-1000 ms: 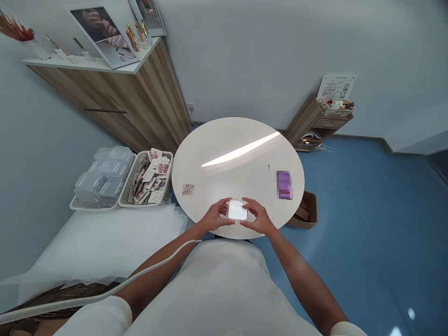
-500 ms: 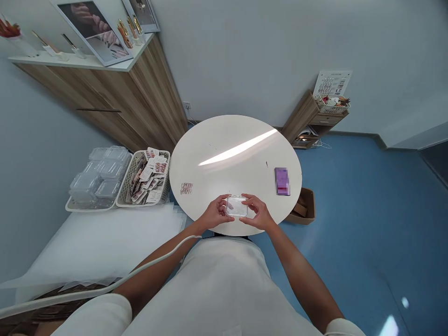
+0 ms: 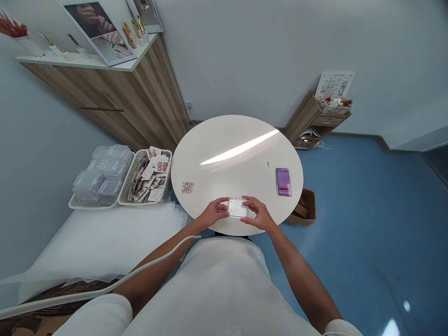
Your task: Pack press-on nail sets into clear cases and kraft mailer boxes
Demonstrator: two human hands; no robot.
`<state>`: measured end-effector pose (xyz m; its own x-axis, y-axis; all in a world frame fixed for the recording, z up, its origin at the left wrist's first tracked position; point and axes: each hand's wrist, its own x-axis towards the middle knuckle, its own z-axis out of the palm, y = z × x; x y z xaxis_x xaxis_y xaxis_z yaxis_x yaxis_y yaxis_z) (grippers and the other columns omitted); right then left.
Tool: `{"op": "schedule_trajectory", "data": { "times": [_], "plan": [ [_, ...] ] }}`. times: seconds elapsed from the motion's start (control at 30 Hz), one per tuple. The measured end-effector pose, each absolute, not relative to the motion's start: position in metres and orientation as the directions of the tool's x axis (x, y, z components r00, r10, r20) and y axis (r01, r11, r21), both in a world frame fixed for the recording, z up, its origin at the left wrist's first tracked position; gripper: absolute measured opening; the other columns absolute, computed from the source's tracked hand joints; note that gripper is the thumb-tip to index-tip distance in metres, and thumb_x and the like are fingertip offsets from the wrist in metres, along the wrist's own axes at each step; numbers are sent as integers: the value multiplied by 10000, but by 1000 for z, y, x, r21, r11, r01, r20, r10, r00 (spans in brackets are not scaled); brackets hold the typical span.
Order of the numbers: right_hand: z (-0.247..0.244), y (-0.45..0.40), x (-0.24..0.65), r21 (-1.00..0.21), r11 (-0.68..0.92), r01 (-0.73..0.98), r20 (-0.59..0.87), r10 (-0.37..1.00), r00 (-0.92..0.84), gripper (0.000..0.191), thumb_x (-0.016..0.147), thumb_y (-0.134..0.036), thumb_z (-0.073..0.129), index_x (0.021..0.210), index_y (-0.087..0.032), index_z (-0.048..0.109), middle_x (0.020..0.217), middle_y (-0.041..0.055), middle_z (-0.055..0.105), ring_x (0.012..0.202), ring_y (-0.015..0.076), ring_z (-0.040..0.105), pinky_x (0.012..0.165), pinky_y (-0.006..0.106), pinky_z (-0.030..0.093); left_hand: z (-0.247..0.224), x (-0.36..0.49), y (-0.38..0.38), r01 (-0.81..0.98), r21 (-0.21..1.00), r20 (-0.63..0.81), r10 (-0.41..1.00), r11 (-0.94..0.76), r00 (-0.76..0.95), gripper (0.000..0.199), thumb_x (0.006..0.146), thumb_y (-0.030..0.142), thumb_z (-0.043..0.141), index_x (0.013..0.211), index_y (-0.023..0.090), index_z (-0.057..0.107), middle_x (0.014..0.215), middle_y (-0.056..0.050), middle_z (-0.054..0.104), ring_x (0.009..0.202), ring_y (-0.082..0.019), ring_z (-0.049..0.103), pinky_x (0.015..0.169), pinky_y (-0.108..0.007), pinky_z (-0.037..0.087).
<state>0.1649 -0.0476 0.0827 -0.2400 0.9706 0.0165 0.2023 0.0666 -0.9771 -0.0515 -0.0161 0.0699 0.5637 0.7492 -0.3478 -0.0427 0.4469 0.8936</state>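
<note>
A small clear plastic box (image 3: 237,208) with rounded corners is held between my two hands, over the near edge of the round white table (image 3: 224,140). My left hand (image 3: 215,212) has its fingers closed at the box's left edge. On the other side, my right hand (image 3: 258,214) grips the box between thumb and fingers at its right edge. A small sheet of press-on nails (image 3: 188,187) lies on the table to the left. Toward the right side lies a purple pack (image 3: 283,181), its surface blurred.
Left of the table stand a white basket (image 3: 126,186) full of nail cards and a tray of clear plastic boxes (image 3: 114,168). A cardboard box (image 3: 310,210) sits on the floor at right. Against the wall are a wooden cabinet (image 3: 140,98) and a small shelf unit (image 3: 301,119).
My left hand's fingers have drawn in to the box's left edge, where they spanned its corners before. The right hand keeps its grip. The view has shifted slightly.
</note>
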Motion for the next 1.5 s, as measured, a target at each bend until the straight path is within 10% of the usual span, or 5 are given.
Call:
{"op": "schedule_trajectory", "data": {
  "times": [0.3, 0.63, 1.1, 1.5],
  "plan": [
    [77, -37, 163, -976, -154, 155, -167, 983, -72, 302, 715, -475, 562, 853, -207, 577, 823, 23, 609, 791, 169, 596, 765, 358, 490, 57, -51, -24, 10, 904, -351, 730, 427, 587, 617, 618, 260, 712, 1174, 174, 459, 847, -59, 637, 765, -139, 606, 791, -354, 451],
    [77, -29, 153, -955, -298, 12, -297, 955, 17, 340, 689, -504, 567, 851, -205, 579, 951, 18, 558, 600, 109, 599, 676, 360, 534, 54, -54, -23, 6, 915, -327, 734, 403, 595, 621, 619, 270, 712, 1175, 181, 450, 856, -56, 630, 759, -135, 606, 781, -350, 457],
    [67, -30, 141, -828, -505, -242, -534, 843, 67, 376, 677, -510, 588, 861, -184, 621, 667, -2, 563, 521, 82, 562, 611, 264, 491, 52, -58, -25, -13, 911, -322, 733, 411, 599, 605, 633, 287, 702, 1174, 193, 447, 894, -64, 625, 770, -137, 605, 786, -347, 449],
    [58, -37, 137, -758, -517, -398, -569, 822, 16, 401, 723, -566, 505, 886, -213, 605, 803, 30, 592, 586, 106, 577, 607, 268, 468, 51, -57, -26, -50, 897, -324, 729, 440, 603, 596, 651, 258, 689, 1179, 190, 422, 884, -48, 619, 774, -129, 607, 811, -360, 447]
  ]
}}
